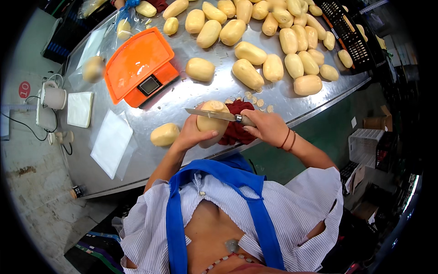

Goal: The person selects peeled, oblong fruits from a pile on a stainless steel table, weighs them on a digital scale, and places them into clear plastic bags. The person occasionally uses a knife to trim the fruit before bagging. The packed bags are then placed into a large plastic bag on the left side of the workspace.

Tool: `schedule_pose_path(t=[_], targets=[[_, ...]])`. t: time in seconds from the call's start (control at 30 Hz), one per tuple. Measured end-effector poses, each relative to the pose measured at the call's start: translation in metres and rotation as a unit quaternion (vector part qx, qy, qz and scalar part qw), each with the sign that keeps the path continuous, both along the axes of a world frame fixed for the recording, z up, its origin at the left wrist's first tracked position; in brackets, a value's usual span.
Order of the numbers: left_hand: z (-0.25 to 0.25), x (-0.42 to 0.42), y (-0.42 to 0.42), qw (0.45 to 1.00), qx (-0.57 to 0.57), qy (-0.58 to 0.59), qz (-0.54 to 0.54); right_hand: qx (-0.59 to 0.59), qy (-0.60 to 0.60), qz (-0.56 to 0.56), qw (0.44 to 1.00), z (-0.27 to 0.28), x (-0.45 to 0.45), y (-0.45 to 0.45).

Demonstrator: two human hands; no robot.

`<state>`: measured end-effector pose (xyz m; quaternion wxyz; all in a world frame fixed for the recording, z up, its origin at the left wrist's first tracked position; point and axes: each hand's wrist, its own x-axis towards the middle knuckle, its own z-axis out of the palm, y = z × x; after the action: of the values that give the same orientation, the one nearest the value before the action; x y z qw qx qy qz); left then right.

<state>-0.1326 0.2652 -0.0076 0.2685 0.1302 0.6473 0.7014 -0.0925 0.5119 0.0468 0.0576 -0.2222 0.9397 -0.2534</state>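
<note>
My left hand grips a plump, pale-yellow root segment, apparently peeled lotus root, standing upright near the table's front edge. In my right hand is a knife with a wooden handle. Its blade lies across the segment, just below the cut top end. A dark red cloth sits bunched on the table beneath my right hand. Thin round offcuts are scattered beyond the cloth. Left of my left hand lies another root segment.
On the metal table stands an orange weighing scale. Many root segments spread across the far side, beside a black crate. Plastic bags lie at left. Another person's hand shows at the far edge.
</note>
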Motion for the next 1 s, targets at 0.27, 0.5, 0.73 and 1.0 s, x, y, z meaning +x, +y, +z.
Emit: schedule_pose_path(t=[0.27, 0.5, 0.73, 1.0], targets=[[0.015, 0.008, 0.016, 0.995, 0.015, -0.090, -0.037, 0.052, 0.010, -0.040, 0.998, -0.013, 0.003, 0.018], [0.025, 0.009, 0.005, 0.999, -0.005, 0.040, -0.024, 0.087, -0.012, -0.160, 0.983, -0.050, 0.013, 0.077], [0.022, 0.007, 0.003, 0.999, 0.003, 0.030, 0.018, 0.031, 0.014, -0.121, 0.992, -0.051, 0.007, 0.045], [0.009, 0.018, -0.032, 0.991, 0.072, -0.016, 0.114, 0.042, 0.013, -0.053, 0.998, -0.079, 0.000, 0.000]])
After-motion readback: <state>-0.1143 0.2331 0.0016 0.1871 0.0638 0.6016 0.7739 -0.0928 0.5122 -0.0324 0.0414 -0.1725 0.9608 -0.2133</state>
